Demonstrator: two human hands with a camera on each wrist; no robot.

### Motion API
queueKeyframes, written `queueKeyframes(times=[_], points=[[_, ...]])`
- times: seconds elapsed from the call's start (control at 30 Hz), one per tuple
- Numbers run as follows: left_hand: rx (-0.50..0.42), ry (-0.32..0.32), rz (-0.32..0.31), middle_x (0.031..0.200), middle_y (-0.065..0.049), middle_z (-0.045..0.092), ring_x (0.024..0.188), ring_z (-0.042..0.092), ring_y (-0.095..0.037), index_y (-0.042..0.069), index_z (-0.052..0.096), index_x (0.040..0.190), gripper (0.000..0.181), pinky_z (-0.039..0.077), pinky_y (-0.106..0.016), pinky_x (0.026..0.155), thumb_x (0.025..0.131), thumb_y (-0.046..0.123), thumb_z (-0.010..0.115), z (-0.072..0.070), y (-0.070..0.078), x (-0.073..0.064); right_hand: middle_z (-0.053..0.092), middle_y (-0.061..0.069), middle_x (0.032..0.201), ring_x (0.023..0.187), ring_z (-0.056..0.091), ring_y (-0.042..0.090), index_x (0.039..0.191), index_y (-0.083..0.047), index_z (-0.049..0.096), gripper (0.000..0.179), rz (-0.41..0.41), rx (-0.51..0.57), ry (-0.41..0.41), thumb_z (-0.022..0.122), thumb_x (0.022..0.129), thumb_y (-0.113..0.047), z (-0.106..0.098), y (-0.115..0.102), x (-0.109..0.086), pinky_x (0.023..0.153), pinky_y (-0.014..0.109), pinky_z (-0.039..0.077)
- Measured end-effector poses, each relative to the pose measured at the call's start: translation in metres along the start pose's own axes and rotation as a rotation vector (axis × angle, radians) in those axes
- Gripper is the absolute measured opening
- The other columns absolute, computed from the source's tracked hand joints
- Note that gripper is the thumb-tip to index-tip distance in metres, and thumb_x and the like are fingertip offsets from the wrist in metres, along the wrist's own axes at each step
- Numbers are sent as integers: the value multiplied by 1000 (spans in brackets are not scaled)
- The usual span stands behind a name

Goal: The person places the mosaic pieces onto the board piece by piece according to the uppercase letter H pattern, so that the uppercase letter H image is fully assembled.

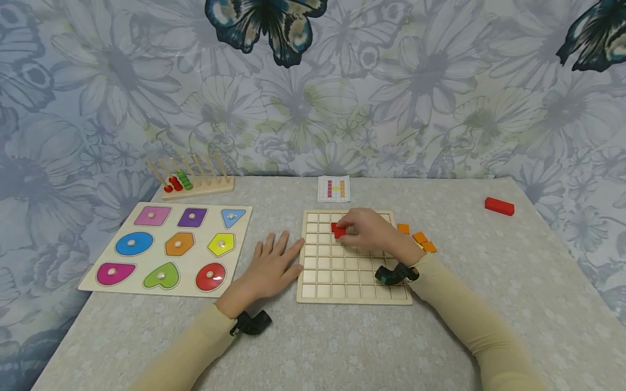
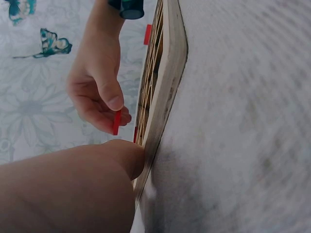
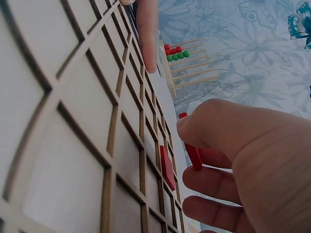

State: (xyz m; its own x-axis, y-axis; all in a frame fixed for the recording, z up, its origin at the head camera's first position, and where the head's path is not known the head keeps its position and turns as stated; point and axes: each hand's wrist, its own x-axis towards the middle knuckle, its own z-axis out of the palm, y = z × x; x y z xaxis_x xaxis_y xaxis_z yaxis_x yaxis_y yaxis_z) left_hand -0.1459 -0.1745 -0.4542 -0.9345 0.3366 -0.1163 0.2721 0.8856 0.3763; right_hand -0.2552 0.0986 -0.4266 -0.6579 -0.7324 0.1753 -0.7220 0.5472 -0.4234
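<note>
Over the grid board (image 1: 354,277), toward eleven o'clock, the right hand (image 1: 368,230) pinches a red tile (image 1: 339,233); at nine o'clock the left hand (image 1: 275,267) touches the edge, fingers spread. Only the wrist views reveal a gap between tile and board. Beyond twelve o'clock, any lettering on a card (image 1: 334,189) is too small to read.

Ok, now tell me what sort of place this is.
Probably a tabletop play or learning spot, though the wider room isn't shown. The table against a flower-patterned wall holds a shape puzzle board, a peg stand with red and green pieces, and a wooden grid board.
</note>
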Motion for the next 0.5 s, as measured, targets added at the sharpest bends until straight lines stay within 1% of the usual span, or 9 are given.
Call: queueKeyframes(times=[0.27, 0.5], points=[[3, -4, 1, 170, -24, 13, 156, 2, -53, 18, 28, 163, 63, 5, -73, 120, 107, 40, 45, 0, 0, 0, 75, 2, 98, 88, 67, 16, 108, -9, 80, 24, 13, 5, -5, 80, 88, -23, 3, 0, 0, 82, 33, 54], [-1, -4, 1, 170, -24, 13, 156, 2, -53, 18, 28, 163, 63, 5, -73, 120, 107, 41, 45, -1, 0, 0, 75, 2, 98, 87, 66, 15, 108, -10, 80, 23, 16, 10, -4, 79, 88, -22, 7, 3, 1, 81, 33, 54]])
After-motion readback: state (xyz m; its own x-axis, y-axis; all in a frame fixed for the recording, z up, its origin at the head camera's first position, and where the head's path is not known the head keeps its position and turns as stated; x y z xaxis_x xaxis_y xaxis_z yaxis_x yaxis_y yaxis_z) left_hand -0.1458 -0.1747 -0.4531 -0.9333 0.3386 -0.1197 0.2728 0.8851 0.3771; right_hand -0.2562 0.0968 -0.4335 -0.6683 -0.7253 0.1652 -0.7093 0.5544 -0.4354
